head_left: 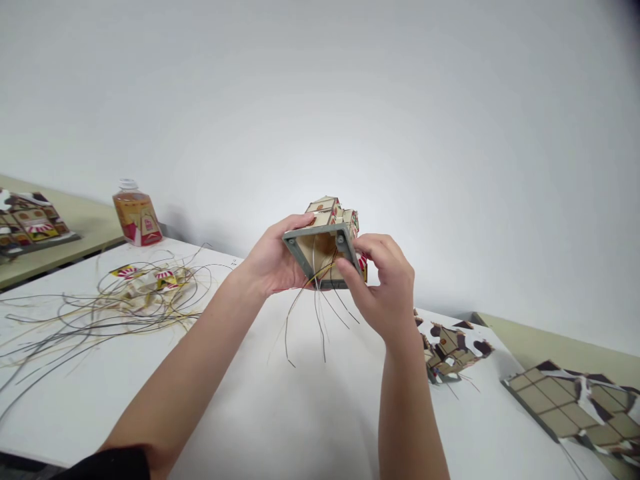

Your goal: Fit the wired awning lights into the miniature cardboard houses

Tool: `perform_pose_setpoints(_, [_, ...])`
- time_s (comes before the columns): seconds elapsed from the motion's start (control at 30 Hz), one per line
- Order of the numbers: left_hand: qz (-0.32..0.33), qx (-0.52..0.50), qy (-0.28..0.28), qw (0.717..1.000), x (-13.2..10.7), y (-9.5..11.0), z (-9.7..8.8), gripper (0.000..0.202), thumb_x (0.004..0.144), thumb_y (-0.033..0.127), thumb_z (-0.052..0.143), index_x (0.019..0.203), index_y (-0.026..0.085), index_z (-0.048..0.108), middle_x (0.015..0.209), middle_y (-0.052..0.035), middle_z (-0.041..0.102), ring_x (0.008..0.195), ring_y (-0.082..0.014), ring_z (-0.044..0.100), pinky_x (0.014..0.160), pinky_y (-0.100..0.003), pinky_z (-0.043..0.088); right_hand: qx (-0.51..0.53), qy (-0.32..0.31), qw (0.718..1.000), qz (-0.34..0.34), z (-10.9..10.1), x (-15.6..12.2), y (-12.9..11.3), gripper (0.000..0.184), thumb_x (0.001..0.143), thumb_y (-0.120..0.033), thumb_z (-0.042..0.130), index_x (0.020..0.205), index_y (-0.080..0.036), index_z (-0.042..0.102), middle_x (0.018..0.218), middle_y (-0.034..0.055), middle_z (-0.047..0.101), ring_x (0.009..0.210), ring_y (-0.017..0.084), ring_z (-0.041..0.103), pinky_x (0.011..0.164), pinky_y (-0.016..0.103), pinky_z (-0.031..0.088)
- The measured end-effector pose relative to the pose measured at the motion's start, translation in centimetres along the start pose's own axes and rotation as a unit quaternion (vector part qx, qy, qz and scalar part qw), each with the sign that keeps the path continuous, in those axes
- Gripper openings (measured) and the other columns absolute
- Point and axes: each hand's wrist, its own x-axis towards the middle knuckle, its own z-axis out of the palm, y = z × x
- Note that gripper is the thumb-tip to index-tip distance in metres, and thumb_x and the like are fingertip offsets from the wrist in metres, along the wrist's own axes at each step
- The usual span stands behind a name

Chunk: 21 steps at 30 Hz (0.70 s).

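A small model house with cream walls is tipped in the air so its hollow underside faces me. Its grey base rim frames the opening, and several thin wires hang out of it. My left hand is wrapped round the left side of the house, thumb on the wall. On the other side, my right hand grips the right edge of the base, with its thumb at the opening beside the wires. Whether that thumb also pinches a wire I cannot tell.
Left on the white table lies a tangle of wires with red-and-yellow pieces. A bottle of amber liquid stands behind it. Other model houses sit at far left, right and far right. A wall rises behind.
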Motion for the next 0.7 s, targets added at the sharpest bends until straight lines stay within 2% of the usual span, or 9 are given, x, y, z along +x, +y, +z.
perform_pose_setpoints(0.1, [0.017, 0.042, 0.025, 0.999, -0.3, 0.3, -0.1, 0.054, 0.08, 0.054, 0.048, 0.123, 0.022, 0.055, 0.112, -0.0104, 0.066, 0.101, -0.0342, 0.062, 0.08, -0.054, 0.053, 0.076, -0.044, 0.996, 0.011, -1.0, -0.1, 0.1, 0.025, 0.083, -0.027, 0.06, 0.108, -0.024, 0.058, 0.105, 0.0068, 0.062, 0.098, 0.019, 0.058, 0.082, 0.036, 0.052])
perform_pose_setpoints(0.27, [0.029, 0.086, 0.046, 0.995, -0.6, 0.7, -0.5, 0.055, 0.079, 0.057, 0.046, 0.119, 0.021, 0.058, 0.105, -0.0102, 0.069, 0.097, -0.035, 0.064, 0.074, -0.054, 0.054, 0.154, -0.124, 0.98, -0.012, -2.7, -0.3, 0.4, 0.039, 0.076, -0.012, 0.053, 0.111, -0.026, 0.06, 0.113, 0.0067, 0.06, 0.11, 0.021, 0.055, 0.093, 0.042, 0.05])
perform_pose_setpoints(0.4, [0.032, 0.104, 0.024, 0.994, -0.5, 0.8, -0.9, 0.057, 0.079, 0.057, 0.043, 0.119, 0.019, 0.058, 0.105, -0.0122, 0.068, 0.095, -0.0352, 0.064, 0.068, -0.051, 0.055, 0.151, -0.146, 0.977, -0.02, -3.2, -0.4, 0.5, 0.049, 0.072, -0.005, 0.051, 0.114, -0.028, 0.06, 0.118, 0.0049, 0.059, 0.115, 0.021, 0.054, 0.096, 0.042, 0.049])
perform_pose_setpoints(0.6, [0.024, 0.057, -0.035, 0.997, -0.2, 0.9, -1.7, 0.058, 0.077, 0.053, 0.047, 0.121, 0.016, 0.055, 0.099, -0.0127, 0.069, 0.086, -0.032, 0.066, 0.059, -0.04, 0.055, 0.109, -0.148, 0.982, -0.043, -3.2, -0.3, 0.5, 0.049, 0.076, -0.001, 0.052, 0.116, -0.029, 0.06, 0.117, 0.0021, 0.061, 0.114, 0.019, 0.055, 0.097, 0.04, 0.05])
perform_pose_setpoints(0.7, [0.022, 0.036, -0.041, 0.998, -0.2, 1.0, -1.8, 0.058, 0.076, 0.051, 0.049, 0.12, 0.015, 0.055, 0.094, -0.0123, 0.07, 0.076, -0.0291, 0.066, 0.054, -0.034, 0.053, 0.088, -0.153, 0.983, -0.052, -3.2, -0.3, 0.4, 0.049, 0.077, 0.0, 0.053, 0.117, -0.029, 0.059, 0.116, 0.0015, 0.062, 0.114, 0.018, 0.055, 0.097, 0.039, 0.05])
